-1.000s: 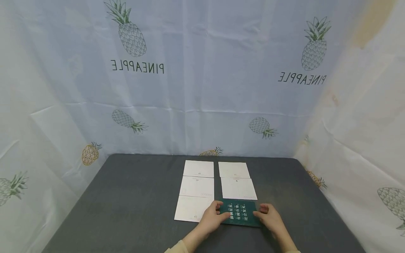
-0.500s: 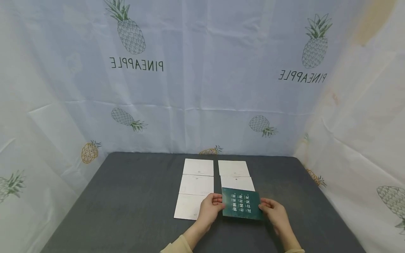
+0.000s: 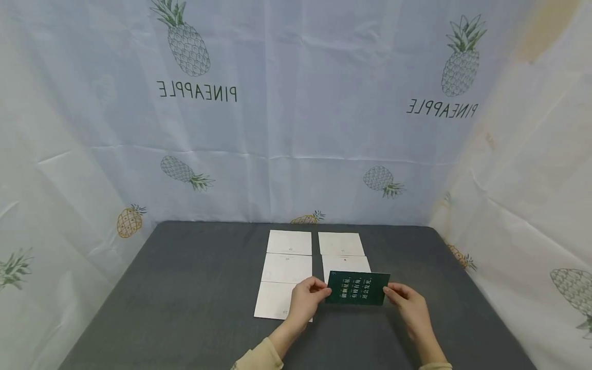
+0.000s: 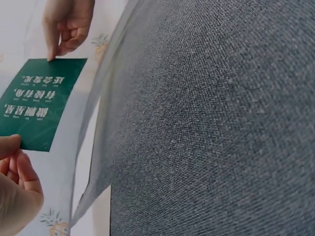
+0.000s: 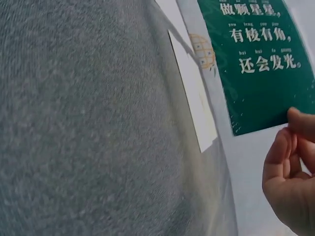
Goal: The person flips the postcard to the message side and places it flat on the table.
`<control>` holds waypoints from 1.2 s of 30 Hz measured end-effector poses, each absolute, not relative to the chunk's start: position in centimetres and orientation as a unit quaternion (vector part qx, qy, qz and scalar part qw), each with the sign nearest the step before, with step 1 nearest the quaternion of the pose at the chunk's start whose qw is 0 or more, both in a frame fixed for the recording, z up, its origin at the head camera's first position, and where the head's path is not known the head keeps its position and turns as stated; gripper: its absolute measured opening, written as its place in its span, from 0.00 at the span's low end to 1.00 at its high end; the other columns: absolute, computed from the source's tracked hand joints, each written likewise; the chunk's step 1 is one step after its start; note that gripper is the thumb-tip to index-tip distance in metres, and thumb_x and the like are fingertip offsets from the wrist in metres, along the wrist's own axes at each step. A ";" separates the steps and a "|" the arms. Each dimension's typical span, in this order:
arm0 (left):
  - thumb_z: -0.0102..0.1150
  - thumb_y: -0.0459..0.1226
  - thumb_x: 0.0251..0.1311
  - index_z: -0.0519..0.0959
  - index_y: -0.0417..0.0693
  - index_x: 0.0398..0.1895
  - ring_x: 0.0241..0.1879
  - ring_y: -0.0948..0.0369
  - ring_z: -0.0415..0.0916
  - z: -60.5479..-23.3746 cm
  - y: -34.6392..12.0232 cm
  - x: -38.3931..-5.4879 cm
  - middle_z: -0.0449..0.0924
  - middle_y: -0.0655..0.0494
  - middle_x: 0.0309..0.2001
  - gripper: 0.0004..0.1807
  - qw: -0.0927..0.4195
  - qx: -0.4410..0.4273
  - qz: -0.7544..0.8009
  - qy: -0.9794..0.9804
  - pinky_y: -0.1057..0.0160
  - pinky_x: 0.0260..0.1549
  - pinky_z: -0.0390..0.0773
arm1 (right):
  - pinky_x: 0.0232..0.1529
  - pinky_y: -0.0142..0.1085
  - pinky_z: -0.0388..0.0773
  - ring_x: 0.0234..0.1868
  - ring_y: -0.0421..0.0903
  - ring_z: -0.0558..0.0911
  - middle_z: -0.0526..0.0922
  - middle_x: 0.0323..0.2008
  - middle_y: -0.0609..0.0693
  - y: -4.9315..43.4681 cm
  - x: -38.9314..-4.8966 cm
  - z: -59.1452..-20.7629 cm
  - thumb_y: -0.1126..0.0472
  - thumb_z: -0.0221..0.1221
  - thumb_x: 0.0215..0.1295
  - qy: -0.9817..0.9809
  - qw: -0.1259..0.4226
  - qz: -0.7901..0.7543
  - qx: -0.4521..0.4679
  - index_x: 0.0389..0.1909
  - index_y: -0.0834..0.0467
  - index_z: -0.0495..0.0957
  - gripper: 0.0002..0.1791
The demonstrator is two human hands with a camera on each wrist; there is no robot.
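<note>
A dark green postcard (image 3: 357, 288) with several lines of white Chinese writing is held up off the table between both hands. My left hand (image 3: 305, 300) pinches its left edge between thumb and fingers. At the opposite edge, my right hand (image 3: 409, 306) pinches it the same way. The left wrist view shows the green card (image 4: 44, 103) tilted, with a hand on each end. In the right wrist view, the right thumb (image 5: 300, 120) lies on the card's front near its edge.
Several white cards lie face down on the dark grey table (image 3: 194, 298). A left column (image 3: 287, 267) runs toward me; a right column (image 3: 342, 244) is partly covered by the held card. A pineapple-print curtain (image 3: 296, 103) surrounds the table's back and sides.
The green postcard has risen from the table with both hands and tilted up to face me more. Both hands went from touching its edges to pinching its two ends.
</note>
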State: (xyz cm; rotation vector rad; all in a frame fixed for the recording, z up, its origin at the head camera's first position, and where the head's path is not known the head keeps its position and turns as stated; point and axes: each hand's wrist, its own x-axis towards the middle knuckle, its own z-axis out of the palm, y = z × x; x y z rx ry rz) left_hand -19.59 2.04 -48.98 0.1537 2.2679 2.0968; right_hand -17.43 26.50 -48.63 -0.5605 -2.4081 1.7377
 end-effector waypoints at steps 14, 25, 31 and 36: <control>0.57 0.42 0.60 0.84 0.41 0.27 0.26 0.64 0.79 -49.5 2.4 -19.7 0.84 0.46 0.27 0.13 0.018 0.039 0.673 0.738 0.69 0.28 0.78 | 0.38 0.30 0.79 0.33 0.35 0.81 0.82 0.29 0.40 27.4 -16.4 -49.2 0.57 0.51 0.68 -0.731 0.021 0.659 -0.178 0.42 0.65 0.80 0.16; 0.68 0.40 0.46 0.82 0.37 0.34 0.25 0.70 0.71 -50.9 1.9 -19.4 0.81 0.53 0.27 0.15 0.049 0.139 0.536 0.831 0.72 0.24 0.70 | 0.32 0.31 0.75 0.29 0.36 0.78 0.86 0.34 0.48 27.3 -16.4 -50.2 0.50 0.64 0.55 -0.861 -0.009 0.479 -0.172 0.41 0.61 0.83 0.19; 0.71 0.39 0.41 0.80 0.30 0.39 0.26 0.69 0.64 -50.9 2.2 -19.2 0.75 0.51 0.25 0.24 0.056 0.195 0.458 0.866 0.73 0.25 0.65 | 0.30 0.32 0.72 0.30 0.38 0.78 0.87 0.34 0.51 26.9 -16.5 -50.4 0.51 0.66 0.52 -0.910 -0.017 0.393 -0.129 0.37 0.57 0.84 0.16; 0.71 0.38 0.38 0.81 0.32 0.42 0.28 0.63 0.66 -50.6 2.9 -19.1 0.76 0.46 0.30 0.25 0.047 0.205 0.381 0.900 0.70 0.26 0.65 | 0.31 0.33 0.73 0.32 0.40 0.81 0.87 0.34 0.52 26.7 -16.6 -50.3 0.54 0.66 0.51 -0.924 -0.014 0.364 -0.115 0.35 0.58 0.85 0.13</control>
